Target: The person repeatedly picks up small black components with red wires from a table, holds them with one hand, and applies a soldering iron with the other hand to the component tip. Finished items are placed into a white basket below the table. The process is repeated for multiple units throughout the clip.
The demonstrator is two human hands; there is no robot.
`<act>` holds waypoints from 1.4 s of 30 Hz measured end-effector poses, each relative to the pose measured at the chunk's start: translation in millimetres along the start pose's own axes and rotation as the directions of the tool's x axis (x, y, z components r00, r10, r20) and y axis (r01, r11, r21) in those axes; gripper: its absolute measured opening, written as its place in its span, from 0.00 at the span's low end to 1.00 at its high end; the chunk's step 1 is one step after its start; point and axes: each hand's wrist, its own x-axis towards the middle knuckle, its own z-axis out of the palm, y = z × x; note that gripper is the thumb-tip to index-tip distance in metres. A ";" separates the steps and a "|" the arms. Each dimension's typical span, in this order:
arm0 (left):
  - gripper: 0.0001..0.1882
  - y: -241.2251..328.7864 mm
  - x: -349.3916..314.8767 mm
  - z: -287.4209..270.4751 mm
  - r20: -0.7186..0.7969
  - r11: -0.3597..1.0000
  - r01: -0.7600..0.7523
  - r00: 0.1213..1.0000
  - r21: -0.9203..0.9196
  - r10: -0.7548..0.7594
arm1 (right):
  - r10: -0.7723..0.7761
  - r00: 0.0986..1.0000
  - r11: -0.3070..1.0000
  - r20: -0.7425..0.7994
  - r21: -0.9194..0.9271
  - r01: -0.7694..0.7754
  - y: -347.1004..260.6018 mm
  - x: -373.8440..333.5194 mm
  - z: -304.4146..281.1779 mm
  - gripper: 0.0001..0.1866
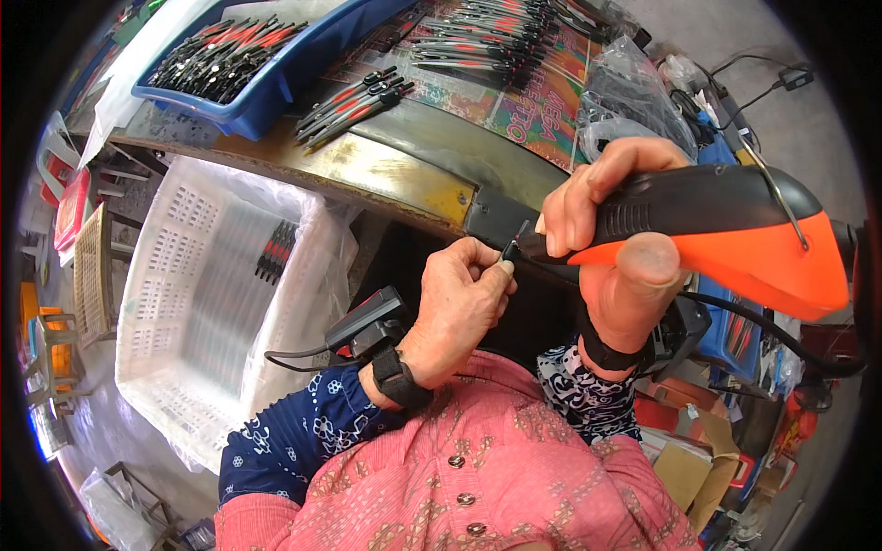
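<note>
My right hand [634, 197] is wrapped round the body of an orange-and-black electric screwdriver [726, 230], its black nose pointing left. In a pinch of thumb and forefinger, my left hand [459, 289] holds a slim dark piece [509, 250] right at the screwdriver's tip. Fingers cover most of that piece, so its kind is unclear. Ahead on the metal-edged bench [377, 165] lies a small group of slender grey, black and red pen-like tools [354, 108]. A larger row of similar pen-like tools [482, 41] is farther back.
A blue bin [253, 119] full of pen-like tools stands at the far left of the bench. Below it, a white plastic basket [152, 303] with a clear liner holds several more. A clear plastic bag [634, 87] lies at right. A black cable [781, 331] curves from the screwdriver's rear.
</note>
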 end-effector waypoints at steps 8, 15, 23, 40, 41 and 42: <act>0.06 -1.6 0.5 -0.4 0.034 0.999 0.007 0.999 -0.036 -0.005 | -0.064 0.998 0.998 0.003 0.020 0.064 -3.2 -11.9 -16.1 0.42; 0.06 0.3 -0.1 0.2 0.029 1.000 0.028 0.999 0.003 -0.028 | -0.065 0.998 0.998 -0.022 -0.007 0.065 0.6 -13.2 -19.3 0.42; 0.06 1.2 0.1 -0.3 0.034 0.999 0.034 0.999 -0.008 -0.034 | -0.081 0.996 0.997 -0.026 -0.011 0.081 1.5 -12.8 -20.0 0.43; 0.07 -0.3 0.8 0.4 0.019 0.999 0.036 0.999 0.014 -0.037 | -0.015 1.000 1.000 0.000 -0.023 0.015 -1.1 -8.9 -16.8 0.42; 0.07 -0.3 0.6 0.7 0.024 1.000 0.029 0.999 0.000 -0.029 | -0.031 0.999 1.000 -0.013 -0.002 0.031 -0.2 -9.7 -16.0 0.42; 0.07 0.0 0.4 0.8 0.024 0.999 0.035 0.999 -0.005 -0.035 | -0.054 0.998 0.999 -0.018 0.006 0.054 1.5 -10.3 -15.2 0.42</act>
